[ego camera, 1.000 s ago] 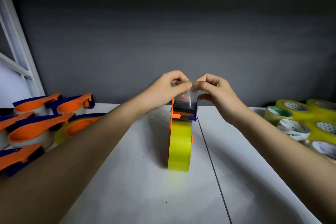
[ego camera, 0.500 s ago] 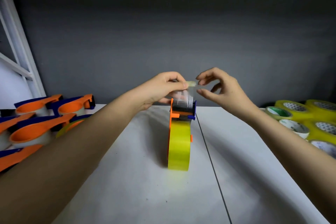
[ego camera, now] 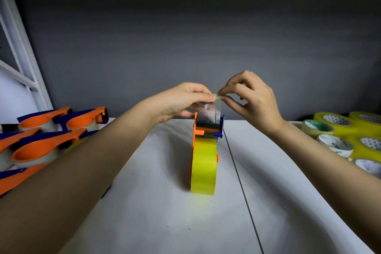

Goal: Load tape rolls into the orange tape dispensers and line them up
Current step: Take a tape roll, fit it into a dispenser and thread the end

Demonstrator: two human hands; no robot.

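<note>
Right hand (ego camera: 252,100) has returned to pinch the tape end (ego camera: 216,97) above the dispenser (ego camera: 208,130), left hand (ego camera: 185,99) pinching alongside; slack film risks folding and self-sticking.

place: packing workbench | cues: white table (ego camera: 165,222); spare tape rolls (ego camera: 338,125); orange dispensers (ego camera: 39,152); grey wall (ego camera: 185,37)

I see a yellow-green tape roll (ego camera: 203,166) standing on edge mid-desk in an orange-and-blue plastic dispenser (ego camera: 208,128), its clear tape end (ego camera: 213,107) pulled upward.
</note>
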